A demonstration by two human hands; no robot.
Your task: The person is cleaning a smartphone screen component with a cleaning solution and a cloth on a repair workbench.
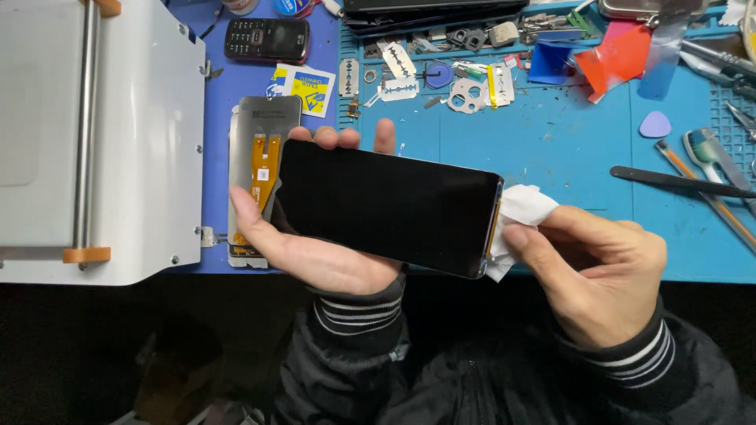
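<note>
My left hand (315, 256) grips a black smartphone (390, 206) by its left end, screen up and lying crosswise over the bench edge. Fingertips show over the phone's top edge. My right hand (594, 271) pinches a white wipe (524, 206) against the phone's right end. Both wrists wear dark sleeves with striped cuffs.
A detached phone display panel with an orange flex cable (260, 169) lies on the blue mat (551, 149) behind the phone. A white machine (102, 142) fills the left. An old keypad phone (266, 39), razor blades (398, 59), a lilac pick (654, 124), spudgers and tools (681, 182) lie about.
</note>
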